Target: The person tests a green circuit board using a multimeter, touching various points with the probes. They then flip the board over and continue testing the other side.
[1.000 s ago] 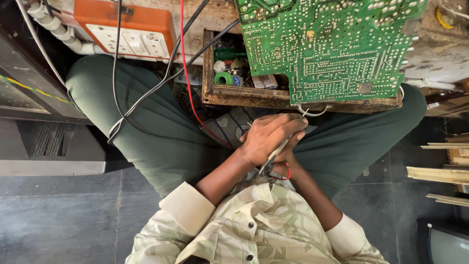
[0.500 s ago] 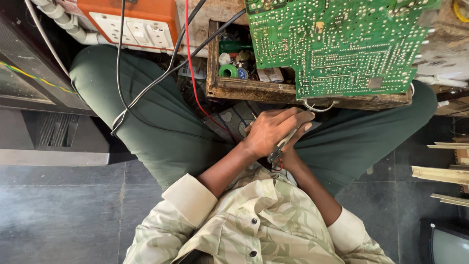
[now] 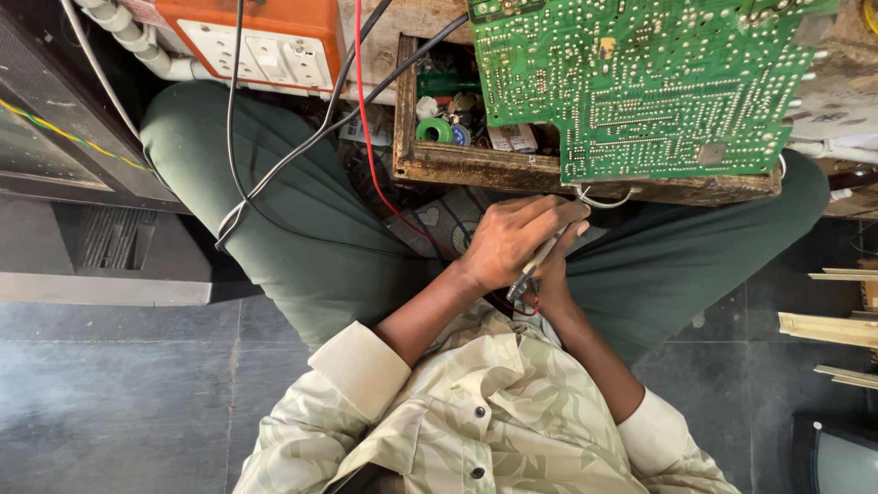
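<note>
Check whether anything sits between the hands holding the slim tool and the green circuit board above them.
Nothing visible does. The left hand overlaps the right hand around a slim tool in the lap, just below the wooden tray edge that carries the circuit board. Only loose white wire hangs there.

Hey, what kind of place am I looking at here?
Probably a small electronics repair workshop. A green circuit board lies solder side up over a wooden tray of small parts, an orange socket box with cables sits nearby, and the left hand holds a thin probe-like tool.
</note>
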